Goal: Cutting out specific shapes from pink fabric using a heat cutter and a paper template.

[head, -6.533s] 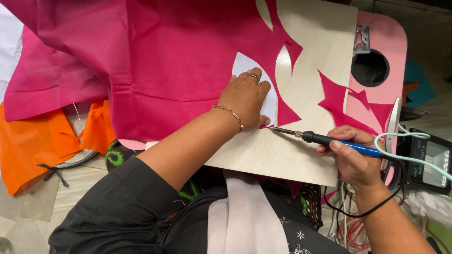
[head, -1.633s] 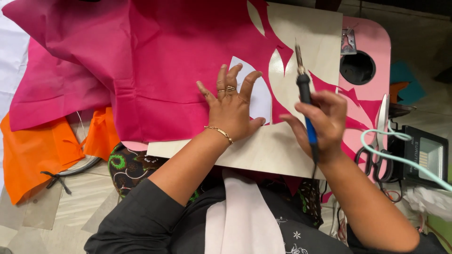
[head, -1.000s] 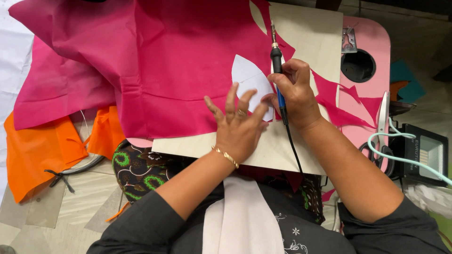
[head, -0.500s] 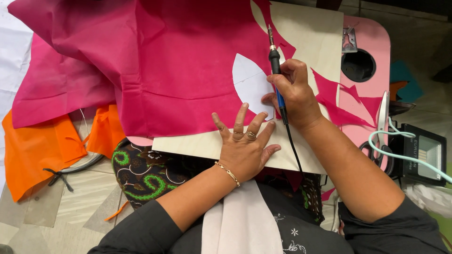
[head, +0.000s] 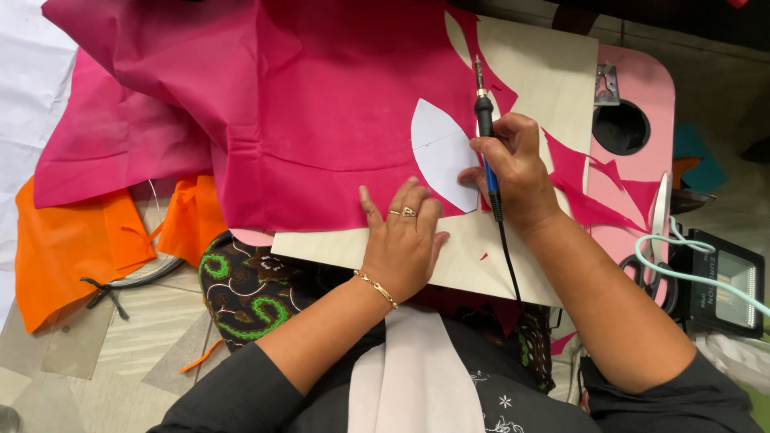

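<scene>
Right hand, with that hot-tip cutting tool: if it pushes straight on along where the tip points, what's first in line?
The right hand holds the tool tip-up, pointing away from the person. Just beyond the tip lies the pink fabric edge over the pale board; likely fabric first, though the tip's height is unclear.

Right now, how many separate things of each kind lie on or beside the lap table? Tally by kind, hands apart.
Pink fabric sheet: 1
Orange fabric pieces: 2
White leaf-shaped template: 1
Heat-cutting pen, in the right hand: 1
Scissors: 1
Wooden board: 1
Total: 7
The left hand presses flat on the fabric edge.
</scene>
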